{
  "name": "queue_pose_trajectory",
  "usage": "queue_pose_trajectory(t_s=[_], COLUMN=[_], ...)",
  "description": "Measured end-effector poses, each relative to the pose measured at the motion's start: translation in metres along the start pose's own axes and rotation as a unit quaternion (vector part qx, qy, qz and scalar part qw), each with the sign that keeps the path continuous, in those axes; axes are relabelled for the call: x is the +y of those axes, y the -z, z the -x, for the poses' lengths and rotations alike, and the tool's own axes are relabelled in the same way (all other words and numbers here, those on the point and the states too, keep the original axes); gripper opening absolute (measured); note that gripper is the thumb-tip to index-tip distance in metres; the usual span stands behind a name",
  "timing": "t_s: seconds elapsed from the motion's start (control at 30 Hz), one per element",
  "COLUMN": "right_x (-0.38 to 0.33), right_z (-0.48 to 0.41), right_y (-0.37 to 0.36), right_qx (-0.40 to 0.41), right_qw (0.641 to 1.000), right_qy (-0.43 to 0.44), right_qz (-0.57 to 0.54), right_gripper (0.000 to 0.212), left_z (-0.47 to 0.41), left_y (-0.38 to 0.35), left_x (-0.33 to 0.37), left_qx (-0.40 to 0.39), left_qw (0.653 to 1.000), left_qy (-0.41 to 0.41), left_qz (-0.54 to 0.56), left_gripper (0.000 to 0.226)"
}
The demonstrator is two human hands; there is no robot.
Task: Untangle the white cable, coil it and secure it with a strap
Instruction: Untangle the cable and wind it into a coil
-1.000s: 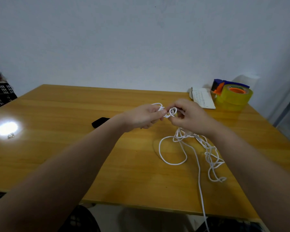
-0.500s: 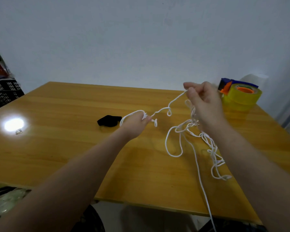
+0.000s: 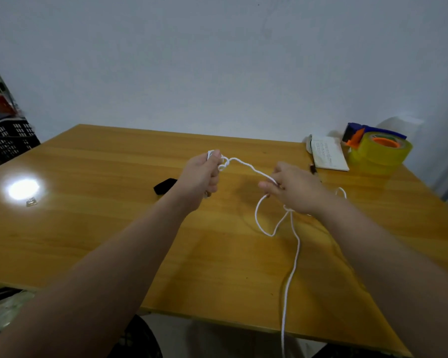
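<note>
Plain back-office or packing-type workroom; can't tell which exactly. Bare white wall (image 3: 217,60) behind a wooden table (image 3: 101,241). Packing-tape dispenser (image 3: 378,148) & white printed pad (image 3: 329,156) at the tabletop's far right corner. Black plastic crates (image 3: 8,140) stacked off the left edge w/ misc. clutter.

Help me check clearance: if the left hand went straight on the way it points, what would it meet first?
Likely nothing: the left hand, gripping the white cable, points over bare table toward the far edge and the wall. The way looks free, though depth is unclear.
</note>
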State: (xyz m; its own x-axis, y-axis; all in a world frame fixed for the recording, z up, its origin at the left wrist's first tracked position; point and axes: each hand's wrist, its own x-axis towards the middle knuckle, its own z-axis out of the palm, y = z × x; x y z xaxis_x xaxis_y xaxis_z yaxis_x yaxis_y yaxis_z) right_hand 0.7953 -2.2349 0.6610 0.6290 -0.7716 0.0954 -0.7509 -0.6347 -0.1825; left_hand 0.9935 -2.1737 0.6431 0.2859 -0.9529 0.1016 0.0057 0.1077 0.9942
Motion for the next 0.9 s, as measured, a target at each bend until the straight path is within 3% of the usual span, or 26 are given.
queue_pose_trajectory(t_s=[0.13,0.23,0.27,0.37,0.43,0.5,0.6,0.67,0.8,0.9], right_x=[-0.008,-0.021,-0.025,-0.033,-0.032,-0.028,-0.027,-0.028,-0.033,-0.027], right_z=[-0.008,-0.008,-0.009,-0.01,-0.009,-0.006,0.007,0.016,0.026,0.016], right_y=[0.001,0.002,-0.001,-0.012,-0.016,-0.018,-0.015,-0.011,-0.005,-0.001], right_qx=[0.071,0.11,0.119,0.162,0.206,0.166,0.02,-0.02,0.034,0.143], right_qw=[0.995,0.986,0.981,0.943,0.92,0.93,0.95,0.947,0.922,0.943], right_qy=[0.028,0.095,0.112,0.07,0.041,0.041,0.088,0.109,0.072,0.066], right_qz=[-0.072,-0.079,-0.107,-0.281,-0.33,-0.326,-0.3,-0.3,-0.379,-0.292], right_gripper=[0.038,0.07,0.07,0.032,0.008,0.013,0.019,0.023,0.03,0.042], left_z=[0.006,0.007,0.007,0.009,0.009,0.008,-0.002,-0.006,-0.008,-0.004], left_y=[-0.006,-0.019,-0.023,-0.033,-0.037,-0.038,-0.031,-0.024,-0.018,-0.019], left_x=[-0.001,-0.001,0.0,0.004,0.008,0.013,0.024,0.024,0.008,-0.003], left_qx=[-0.027,-0.034,-0.036,-0.034,-0.025,-0.001,0.048,0.061,0.053,0.033], left_qw=[0.999,0.999,0.999,0.999,0.998,0.998,0.997,0.997,0.989,0.982], left_qy=[0.0,0.008,0.009,-0.01,-0.035,-0.052,-0.033,-0.033,-0.042,-0.044], left_qz=[-0.039,-0.039,-0.036,-0.028,-0.053,-0.038,0.047,0.016,-0.132,-0.183], left_gripper=[0.028,0.029,0.03,0.03,0.029,0.027,0.03,0.031,0.028,0.027])
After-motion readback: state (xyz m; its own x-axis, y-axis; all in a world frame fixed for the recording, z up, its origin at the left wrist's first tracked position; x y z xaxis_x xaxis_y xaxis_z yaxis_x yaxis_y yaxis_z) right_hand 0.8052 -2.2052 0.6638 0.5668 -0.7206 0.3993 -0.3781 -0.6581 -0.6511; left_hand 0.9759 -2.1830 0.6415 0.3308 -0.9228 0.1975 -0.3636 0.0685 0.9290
